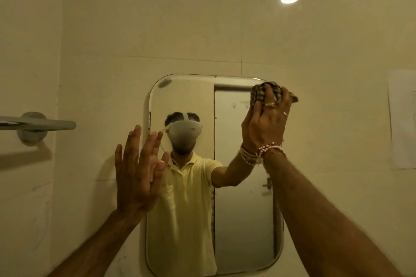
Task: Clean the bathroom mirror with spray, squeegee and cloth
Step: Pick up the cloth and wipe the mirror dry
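Pressing checked cloth (267,94) on mirror (243,220) corner, right hand (265,123) | left hand (139,171) spread | tiled wall (180,29), seemingly

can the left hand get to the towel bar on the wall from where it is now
Probably yes. The left hand is open and empty, raised at the mirror's left edge, and the towel bar sits further left with only bare wall between them.

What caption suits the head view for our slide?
Right hand wipes the mirror's top corner with a checked cloth; left hand held open.
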The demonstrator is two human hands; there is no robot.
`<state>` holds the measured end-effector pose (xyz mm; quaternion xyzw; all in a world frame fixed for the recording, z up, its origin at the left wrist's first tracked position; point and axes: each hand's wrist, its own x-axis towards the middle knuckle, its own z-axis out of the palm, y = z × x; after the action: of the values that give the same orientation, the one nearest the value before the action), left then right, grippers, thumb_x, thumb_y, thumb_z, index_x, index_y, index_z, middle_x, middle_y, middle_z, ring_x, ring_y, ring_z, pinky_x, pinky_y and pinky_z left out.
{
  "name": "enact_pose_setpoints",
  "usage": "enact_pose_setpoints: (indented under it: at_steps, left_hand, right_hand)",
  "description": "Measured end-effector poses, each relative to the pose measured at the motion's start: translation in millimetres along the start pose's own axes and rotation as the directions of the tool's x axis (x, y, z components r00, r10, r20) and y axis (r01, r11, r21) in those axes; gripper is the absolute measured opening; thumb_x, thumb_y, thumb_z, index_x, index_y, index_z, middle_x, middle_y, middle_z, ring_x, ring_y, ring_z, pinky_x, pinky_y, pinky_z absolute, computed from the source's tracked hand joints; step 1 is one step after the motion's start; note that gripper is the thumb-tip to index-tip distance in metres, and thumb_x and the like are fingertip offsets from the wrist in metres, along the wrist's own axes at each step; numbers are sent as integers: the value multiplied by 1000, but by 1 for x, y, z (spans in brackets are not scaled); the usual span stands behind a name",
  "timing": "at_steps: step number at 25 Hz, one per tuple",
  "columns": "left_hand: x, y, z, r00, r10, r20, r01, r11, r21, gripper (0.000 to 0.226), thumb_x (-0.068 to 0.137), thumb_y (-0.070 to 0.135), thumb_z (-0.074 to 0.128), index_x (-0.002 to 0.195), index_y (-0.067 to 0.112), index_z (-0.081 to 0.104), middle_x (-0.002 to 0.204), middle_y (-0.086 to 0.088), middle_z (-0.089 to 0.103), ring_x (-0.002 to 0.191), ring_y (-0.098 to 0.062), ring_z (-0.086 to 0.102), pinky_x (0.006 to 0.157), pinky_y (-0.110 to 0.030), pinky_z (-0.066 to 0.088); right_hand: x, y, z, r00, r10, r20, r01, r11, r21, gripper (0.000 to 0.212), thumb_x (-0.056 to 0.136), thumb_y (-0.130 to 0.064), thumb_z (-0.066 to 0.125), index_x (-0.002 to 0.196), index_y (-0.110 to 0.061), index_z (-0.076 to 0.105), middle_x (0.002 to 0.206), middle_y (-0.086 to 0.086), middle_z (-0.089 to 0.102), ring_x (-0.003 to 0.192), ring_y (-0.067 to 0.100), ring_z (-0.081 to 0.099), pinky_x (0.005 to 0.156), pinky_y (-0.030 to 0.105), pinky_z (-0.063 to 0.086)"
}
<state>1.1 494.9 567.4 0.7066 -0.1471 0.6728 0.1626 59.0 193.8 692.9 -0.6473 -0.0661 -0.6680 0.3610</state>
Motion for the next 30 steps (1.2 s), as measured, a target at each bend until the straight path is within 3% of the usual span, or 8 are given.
enact_pose_setpoints:
  at_steps: [3,6,13,20,22,25,28,30]
  left_hand:
    - [-2,4,-6,1000,9,15,-9,1000,2,63,104,53,22,162,31,20,173,-6,12,159,-26,14,121,-67,18]
    - [-1,1,-14,1000,0,23,-1,1000,23,63,102,51,27,161,30,22,172,-8,14,159,-27,16,120,-68,19]
    - [-2,4,-13,999,14,39,-15,1000,24,64,101,47,32,162,31,21,173,-7,14,160,-24,13,122,-66,16]
    - [-13,6,-15,999,-18,30,18,999,-26,64,105,54,22,158,20,33,170,-10,22,158,-27,19,122,-64,18]
    - [-16,4,-18,999,-27,43,27,1000,-9,65,105,54,21,157,19,34,170,-11,23,158,-28,20,123,-63,17]
    - [-21,3,-18,998,-37,45,37,999,-1,61,104,48,28,157,19,34,170,-11,23,158,-28,19,123,-63,16]
    - [-25,3,-14,999,-20,45,20,1000,-1,60,103,44,31,158,22,31,170,-11,21,158,-28,19,123,-63,16]
    - [-28,5,-10,998,-18,60,18,1000,8,61,103,45,31,160,23,27,172,-9,17,159,-27,16,123,-64,15]
  right_hand:
    - [-12,-4,-1,985,167,-44,-166,986,22,51,101,-35,42,151,-32,36,162,11,18,148,35,21,118,49,32]
    - [-26,-24,8,981,188,-55,-188,982,11,51,101,-38,36,152,-33,32,162,12,16,149,37,18,116,55,33]
    - [-74,-73,46,984,-113,138,114,993,-1,55,101,-39,42,154,-36,26,163,6,6,151,40,7,117,65,25]
    - [-159,-111,88,798,-524,299,547,837,9,68,94,-46,55,155,-31,29,164,14,11,153,37,3,123,58,12]
    - [-170,-108,87,744,-583,325,613,790,15,69,95,-52,53,155,-31,27,165,15,10,154,38,3,125,56,8]
    - [-165,-98,78,699,-628,342,646,759,73,65,96,-44,53,154,-32,27,164,15,14,153,39,8,124,57,12]
    - [-145,-70,58,778,-554,298,561,825,67,64,92,-33,58,151,-31,32,160,14,18,149,41,14,119,61,25]
    - [-127,-39,41,850,-471,236,476,879,40,55,97,-40,50,150,-29,36,159,14,19,148,40,18,117,62,29]
